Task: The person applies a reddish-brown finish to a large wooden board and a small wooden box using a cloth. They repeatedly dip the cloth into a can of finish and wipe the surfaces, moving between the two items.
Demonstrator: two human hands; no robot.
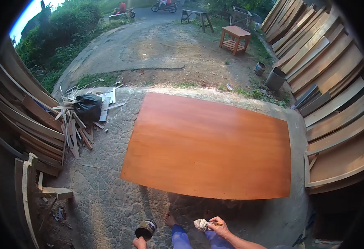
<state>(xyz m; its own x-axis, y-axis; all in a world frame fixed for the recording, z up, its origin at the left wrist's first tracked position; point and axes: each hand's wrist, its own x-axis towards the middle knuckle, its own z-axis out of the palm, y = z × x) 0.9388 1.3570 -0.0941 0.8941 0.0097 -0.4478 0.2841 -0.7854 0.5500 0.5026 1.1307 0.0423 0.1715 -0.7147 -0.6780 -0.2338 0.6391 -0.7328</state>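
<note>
A large orange-brown wooden panel [206, 145] lies horizontally in front of me, its surface evenly coloured with some small dark dots. At the bottom of the view, my left hand [139, 243] grips a small dark can [146, 229], held short of the panel's near edge. My right hand [219, 228] is closed on a wooden-handled tool with a pale, stained cloth or bristle head [202, 225]; I cannot make out which. My bare feet and blue-clad legs show between the hands.
Timber boards [314, 62] lean along both sides. Scrap sticks and a black bag [87, 107] lie at left. A small wooden table [234, 38], a bucket [260, 69] and a trestle [198, 16] stand farther off. Motorbikes with riders [164, 6] are on the road.
</note>
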